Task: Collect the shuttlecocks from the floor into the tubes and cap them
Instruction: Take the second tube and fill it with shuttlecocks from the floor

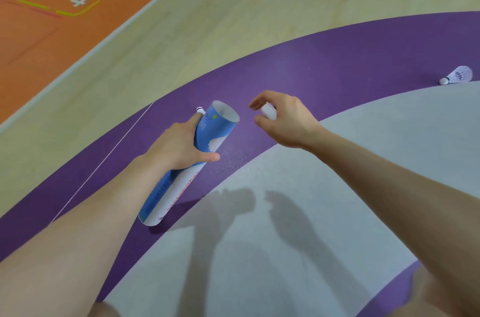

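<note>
Bare forearms reach in from bottom edge. Blue-white tube (217, 127): long axis lower-left to upper-right, open mouth aimed toward right hand (284, 120). Left hand (179, 148) wrapped round tube's middle. Right hand curled, pinching small white object (268, 111) near mouth. Shuttlecock (457, 76) lies far right on purple floor band (337, 57), cork pointing left. Grey, wood and orange court zones around.

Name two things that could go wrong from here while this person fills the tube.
The left hand grips the blue-and-white cardboard tube tilted and uncapped; tipping it further may spill anything inside. The right hand holds a small white object beside the mouth, not over it, so it may miss. The white shuttlecock lying far right could be overlooked.
</note>
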Demonstrator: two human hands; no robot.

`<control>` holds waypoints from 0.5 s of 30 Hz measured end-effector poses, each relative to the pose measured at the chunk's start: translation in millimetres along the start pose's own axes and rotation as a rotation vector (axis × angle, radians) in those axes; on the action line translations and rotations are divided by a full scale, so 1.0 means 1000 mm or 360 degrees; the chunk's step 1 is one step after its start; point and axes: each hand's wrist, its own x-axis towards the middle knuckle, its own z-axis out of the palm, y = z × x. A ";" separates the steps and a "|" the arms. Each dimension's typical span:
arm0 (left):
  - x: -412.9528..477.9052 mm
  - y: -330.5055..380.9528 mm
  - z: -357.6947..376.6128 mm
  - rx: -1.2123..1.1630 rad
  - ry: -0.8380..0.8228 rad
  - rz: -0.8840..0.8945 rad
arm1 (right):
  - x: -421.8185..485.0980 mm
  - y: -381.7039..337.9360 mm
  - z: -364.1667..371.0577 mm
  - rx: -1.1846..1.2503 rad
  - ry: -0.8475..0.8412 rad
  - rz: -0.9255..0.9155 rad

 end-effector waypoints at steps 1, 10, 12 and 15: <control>-0.001 -0.004 0.000 -0.0037 0.0035 -0.0065 | 0.002 0.003 0.004 -0.0050 0.0000 -0.0007; -0.011 -0.045 -0.012 -0.0192 0.0307 -0.0453 | 0.018 0.030 0.064 -0.0550 -0.0396 -0.0069; -0.015 -0.051 -0.014 -0.0150 0.0280 -0.0444 | 0.024 0.033 0.085 -0.0642 -0.0538 -0.0101; -0.016 -0.060 -0.019 -0.0132 0.0312 -0.0435 | 0.048 0.037 0.121 -0.0668 -0.0647 -0.0100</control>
